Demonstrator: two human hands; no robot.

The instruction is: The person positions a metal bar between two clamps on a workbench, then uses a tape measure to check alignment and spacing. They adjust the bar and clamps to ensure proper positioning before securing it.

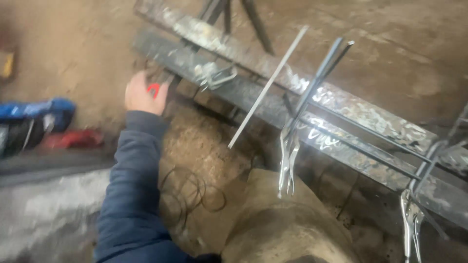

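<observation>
Left hand (140, 95) left of clamp (214, 74) on beam (253, 92).

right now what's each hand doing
Left hand: closed around a red-handled tool beside the steel beam.
Right hand: not in view.

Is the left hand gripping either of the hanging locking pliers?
No: the left hand reaches for a red item, far from both locking pliers.

Two long steel beams (341, 109) are lying diagonally across a dirt floor (414, 39). Locking pliers (288, 156) are hanging from thin rods (319, 75) clamped to them. Loose wire coils (190, 192) are lying on the dirt, and a blue and red bundle (36, 124) is sitting at left.
</observation>
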